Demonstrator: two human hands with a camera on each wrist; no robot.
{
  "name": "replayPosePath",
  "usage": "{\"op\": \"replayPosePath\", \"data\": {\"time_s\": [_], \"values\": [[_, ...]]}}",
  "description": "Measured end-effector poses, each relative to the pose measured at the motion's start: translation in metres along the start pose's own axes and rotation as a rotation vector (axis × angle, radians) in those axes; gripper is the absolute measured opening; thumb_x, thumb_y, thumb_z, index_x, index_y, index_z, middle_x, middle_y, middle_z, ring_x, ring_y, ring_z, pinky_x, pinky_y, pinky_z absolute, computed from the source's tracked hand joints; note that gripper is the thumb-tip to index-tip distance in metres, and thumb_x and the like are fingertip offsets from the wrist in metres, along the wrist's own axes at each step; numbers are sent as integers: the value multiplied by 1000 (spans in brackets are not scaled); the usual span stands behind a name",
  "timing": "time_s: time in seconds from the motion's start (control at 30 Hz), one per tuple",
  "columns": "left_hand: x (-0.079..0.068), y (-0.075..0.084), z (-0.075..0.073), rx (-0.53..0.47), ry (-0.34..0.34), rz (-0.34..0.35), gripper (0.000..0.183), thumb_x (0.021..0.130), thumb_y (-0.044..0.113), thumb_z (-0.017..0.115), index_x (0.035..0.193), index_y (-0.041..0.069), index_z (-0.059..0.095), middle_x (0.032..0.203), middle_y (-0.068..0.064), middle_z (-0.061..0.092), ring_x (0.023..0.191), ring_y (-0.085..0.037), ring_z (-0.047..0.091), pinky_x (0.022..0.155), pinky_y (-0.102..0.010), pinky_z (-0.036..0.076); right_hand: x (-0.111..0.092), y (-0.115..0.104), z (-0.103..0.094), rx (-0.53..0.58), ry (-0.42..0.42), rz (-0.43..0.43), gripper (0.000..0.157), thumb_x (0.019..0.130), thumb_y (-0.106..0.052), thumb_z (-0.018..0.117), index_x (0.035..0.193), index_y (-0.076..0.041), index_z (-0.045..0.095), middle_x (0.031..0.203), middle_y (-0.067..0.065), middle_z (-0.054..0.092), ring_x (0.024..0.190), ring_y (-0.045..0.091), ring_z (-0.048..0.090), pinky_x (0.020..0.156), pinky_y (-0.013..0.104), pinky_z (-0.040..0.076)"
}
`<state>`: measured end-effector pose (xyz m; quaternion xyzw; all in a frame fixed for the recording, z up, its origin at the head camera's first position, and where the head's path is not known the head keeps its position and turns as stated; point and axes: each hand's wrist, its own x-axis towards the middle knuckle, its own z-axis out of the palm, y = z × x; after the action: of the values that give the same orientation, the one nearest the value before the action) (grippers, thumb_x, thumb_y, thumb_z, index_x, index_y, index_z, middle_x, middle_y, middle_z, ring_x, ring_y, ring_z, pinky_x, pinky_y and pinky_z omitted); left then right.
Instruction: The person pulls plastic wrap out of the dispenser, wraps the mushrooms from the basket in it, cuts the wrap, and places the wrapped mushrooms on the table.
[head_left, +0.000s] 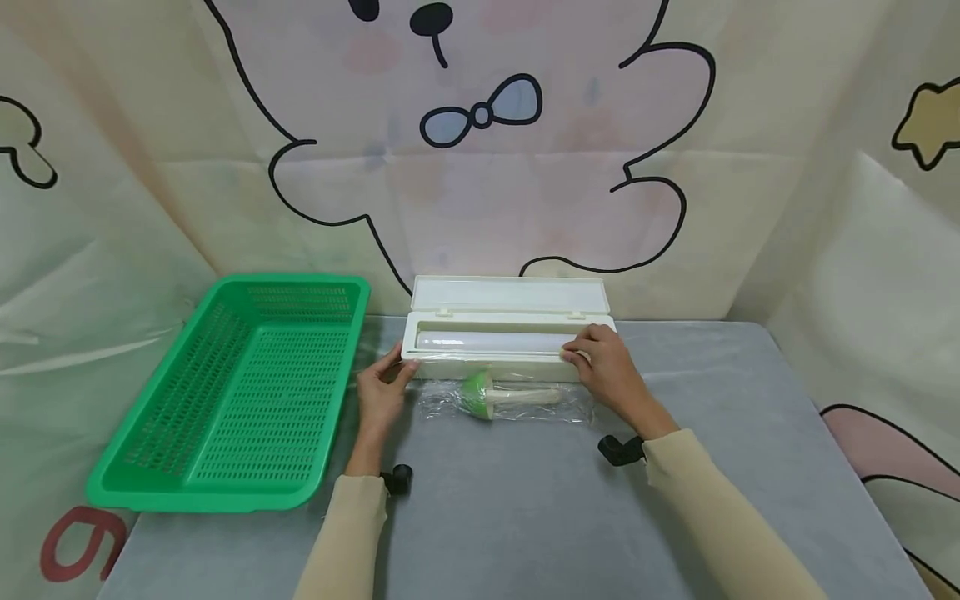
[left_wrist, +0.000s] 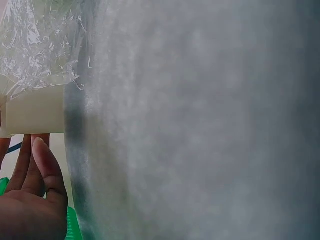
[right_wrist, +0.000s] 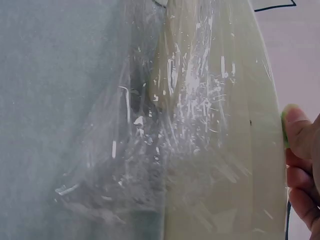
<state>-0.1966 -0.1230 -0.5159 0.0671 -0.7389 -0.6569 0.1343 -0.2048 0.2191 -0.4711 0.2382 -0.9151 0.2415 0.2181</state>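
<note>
A white cling film dispenser [head_left: 450, 368] stands on the table with its lid [head_left: 510, 294] raised and a film roll [head_left: 487, 341] inside. My left hand [head_left: 381, 398] grips its left end, thumb at the front corner. With thumb and fingers, my right hand [head_left: 603, 371] pinches at the front rim near the right end, where a small green piece [right_wrist: 285, 131] shows by the thumb. Clear film [right_wrist: 195, 85] hangs down the front. Before the box lies a green-headed tool with a pale handle [head_left: 525, 396], covered by crinkled film; its exact kind I cannot tell.
A green perforated basket [head_left: 112, 497] stands to the left, close to my left hand. The grey table [head_left: 525, 508] ends just behind the dispenser at a printed cloth backdrop [head_left: 577, 200]. Each wrist carries a black camera mount [head_left: 621, 450].
</note>
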Motion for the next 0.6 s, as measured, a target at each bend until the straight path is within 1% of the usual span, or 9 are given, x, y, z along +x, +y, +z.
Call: {"op": "replayPosePath", "data": {"time_s": [0.1, 0.2, 0.3, 0.37, 0.43, 0.5, 0.6], "values": [[0, -2, -1, -6, -9, 10, 47, 91, 3, 76, 135, -1, 62, 124, -26, 66, 112, -42, 65, 71, -11, 49, -4, 2, 2, 1, 18, 5, 12, 85, -5, 82, 92, 4, 77, 87, 13, 60, 85, 35, 57, 76, 49, 48], [0, -5, -1, -21, -11, 17, 47, 91, 2, 76, 135, -2, 61, 125, -26, 66, 112, -43, 64, 71, -11, 48, -6, 2, 6, 8, 52, 20, 15, 84, -8, 83, 91, 4, 78, 87, 14, 60, 83, 35, 56, 74, 49, 47], [0, -6, -1, -23, -8, 19, 47, 90, 0, 76, 135, -3, 61, 126, -26, 65, 112, -44, 64, 71, -11, 49, -8, 1, 10, 11, 109, 41, 22, 82, -11, 85, 93, 6, 77, 88, 16, 59, 82, 36, 54, 76, 51, 45], [0, -5, -1, -32, -9, 20, 47, 91, -1, 75, 135, -5, 61, 126, -27, 65, 112, -45, 64, 71, -11, 49, -10, 1, 11, -4, 154, 89, 33, 79, -17, 88, 97, 8, 76, 92, 19, 58, 84, 38, 52, 80, 55, 42], [0, -5, -1, -32, -10, 20, 46, 91, -1, 75, 135, -5, 61, 126, -28, 65, 112, -45, 64, 71, -11, 49, -13, 0, 12, -20, 199, 177, 50, 77, -25, 90, 106, 11, 71, 98, 23, 55, 89, 41, 49, 86, 57, 38], [1, -5, -1, -38, -12, 12, 46, 91, 0, 75, 135, -3, 61, 126, -27, 65, 113, -44, 64, 72, -11, 49, -15, -1, 11, -25, 227, 309, 71, 73, -36, 92, 117, 13, 64, 106, 26, 50, 97, 43, 44, 91, 59, 33], [2, -4, -1, -35, -7, 9, 46, 91, 1, 76, 134, -2, 63, 125, -26, 66, 113, -42, 65, 73, -12, 50, -18, -3, 9, -13, 213, 504, 95, 71, -51, 90, 131, 13, 51, 119, 29, 42, 111, 45, 35, 98, 59, 28]]}}
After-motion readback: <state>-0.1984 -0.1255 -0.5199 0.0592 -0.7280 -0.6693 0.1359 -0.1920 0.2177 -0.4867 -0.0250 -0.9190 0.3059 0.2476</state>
